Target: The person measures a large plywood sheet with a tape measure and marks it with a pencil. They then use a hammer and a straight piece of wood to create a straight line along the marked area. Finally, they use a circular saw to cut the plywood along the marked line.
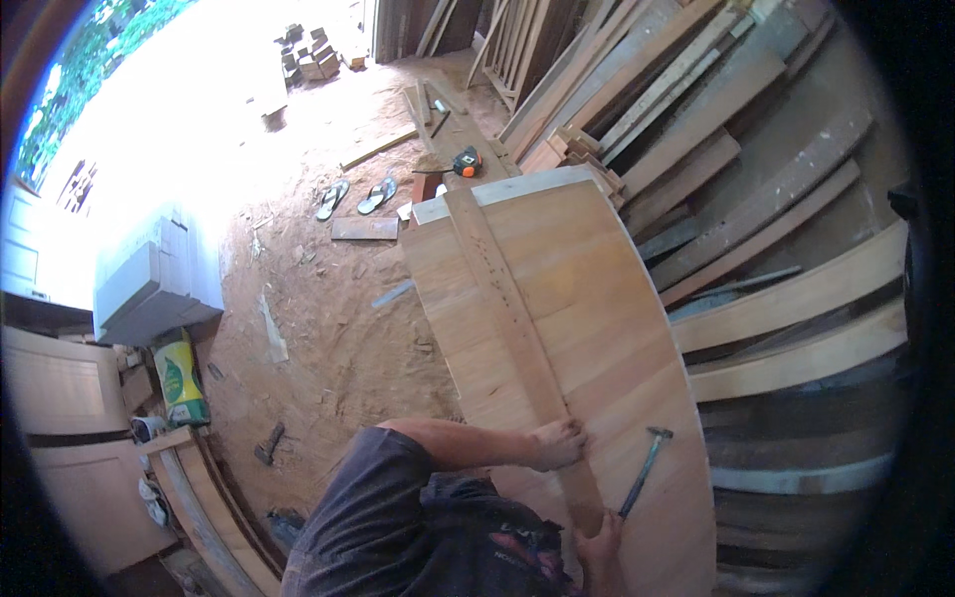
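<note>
A long narrow wooden strip (505, 289) with a row of small dark marks lies lengthwise on a large pale plywood panel (627, 328). My left hand (559, 444) is closed over the strip's near part, its fingers bunched along the edge. Lower down, my right hand (599, 545) grips the strip's near end, partly cut off by the shirt and the view's lower edge. Just right of the strip a hammer (644, 470) rests on the panel, its handle end close to my right hand.
Planks (786, 219) lean and stack along the right side. Past the panel's far end, a tape measure (467, 162) sits on a board. Sandals (377, 195) lie on the dirt floor (338, 368). At left are a white box stack (159, 279), a green-yellow bag (180, 380) and wooden doors (85, 488).
</note>
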Motion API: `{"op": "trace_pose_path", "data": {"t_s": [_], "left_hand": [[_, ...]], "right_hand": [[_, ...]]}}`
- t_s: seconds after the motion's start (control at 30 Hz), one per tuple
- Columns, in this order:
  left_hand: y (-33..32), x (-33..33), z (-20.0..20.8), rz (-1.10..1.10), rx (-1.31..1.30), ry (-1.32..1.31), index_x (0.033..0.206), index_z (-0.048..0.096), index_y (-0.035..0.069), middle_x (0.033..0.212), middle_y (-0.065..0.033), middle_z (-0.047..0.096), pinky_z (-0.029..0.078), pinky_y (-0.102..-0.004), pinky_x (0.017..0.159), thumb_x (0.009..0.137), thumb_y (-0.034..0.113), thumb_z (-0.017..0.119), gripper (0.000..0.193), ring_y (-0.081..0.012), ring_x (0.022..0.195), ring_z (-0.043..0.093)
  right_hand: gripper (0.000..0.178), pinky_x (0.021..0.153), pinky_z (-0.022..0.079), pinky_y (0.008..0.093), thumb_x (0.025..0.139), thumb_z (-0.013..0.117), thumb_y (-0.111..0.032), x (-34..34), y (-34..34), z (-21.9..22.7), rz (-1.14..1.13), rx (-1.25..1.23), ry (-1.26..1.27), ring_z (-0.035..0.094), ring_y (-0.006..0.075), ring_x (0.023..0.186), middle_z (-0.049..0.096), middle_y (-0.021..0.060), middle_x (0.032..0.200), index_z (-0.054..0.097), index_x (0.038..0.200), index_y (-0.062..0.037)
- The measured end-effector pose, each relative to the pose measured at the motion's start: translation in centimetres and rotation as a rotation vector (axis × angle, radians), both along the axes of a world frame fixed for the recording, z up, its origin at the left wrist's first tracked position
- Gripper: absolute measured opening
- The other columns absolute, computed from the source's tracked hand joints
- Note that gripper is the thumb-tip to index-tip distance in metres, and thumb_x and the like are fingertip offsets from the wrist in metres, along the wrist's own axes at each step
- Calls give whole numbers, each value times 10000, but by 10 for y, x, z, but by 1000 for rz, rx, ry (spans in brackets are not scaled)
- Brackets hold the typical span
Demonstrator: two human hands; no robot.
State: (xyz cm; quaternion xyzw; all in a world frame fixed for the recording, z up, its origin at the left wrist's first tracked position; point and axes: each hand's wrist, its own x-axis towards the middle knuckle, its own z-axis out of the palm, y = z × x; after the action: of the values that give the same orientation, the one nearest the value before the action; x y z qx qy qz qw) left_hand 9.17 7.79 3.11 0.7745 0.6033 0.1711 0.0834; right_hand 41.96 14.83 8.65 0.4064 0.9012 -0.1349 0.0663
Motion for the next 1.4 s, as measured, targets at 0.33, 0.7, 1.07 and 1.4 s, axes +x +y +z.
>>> {"op": "trace_pose_path", "data": {"t_s": [0.33, 0.7, 1.07, 1.4], "left_hand": [[8, 6, -2, -34, -55, 27, 1088, 702, 112, 1133, -109, 653, 420, -473, 1065, 868, 224, 643, 254, -291, 1177, 619], [9, 8, -6, -31, -13, 61, 1097, 701, 115, 1164, -97, 628, 421, -472, 1006, 848, 244, 667, 282, -292, 1172, 605], [12, 20, -4, 36, -11, 75, 1093, 717, 156, 1146, -75, 627, 423, -462, 1000, 788, 264, 727, 324, -268, 1187, 582], [12, 22, -12, 32, 39, 50, 1060, 710, 168, 1122, -70, 623, 417, -472, 991, 834, 254, 677, 244, -272, 1156, 595]], "right_hand": [[705, 994, 497, 502, 641, 870, -303, -5, 9, 5, -52, -51, -125, 583, 410, 1183, 592, 189, 1231, 574, 1227, -47], [837, 1053, 474, 503, 638, 891, -338, -12, 6, 14, -116, -121, -162, 555, 449, 1248, 562, 238, 1347, 541, 1315, 9], [749, 982, 510, 492, 611, 911, -321, -6, 13, 14, -65, -74, -152, 613, 418, 1148, 621, 200, 1215, 588, 1220, -29], [825, 1004, 502, 515, 613, 882, -353, -9, 11, 17, -132, -150, -176, 608, 441, 1167, 609, 231, 1248, 553, 1288, -11]]}}
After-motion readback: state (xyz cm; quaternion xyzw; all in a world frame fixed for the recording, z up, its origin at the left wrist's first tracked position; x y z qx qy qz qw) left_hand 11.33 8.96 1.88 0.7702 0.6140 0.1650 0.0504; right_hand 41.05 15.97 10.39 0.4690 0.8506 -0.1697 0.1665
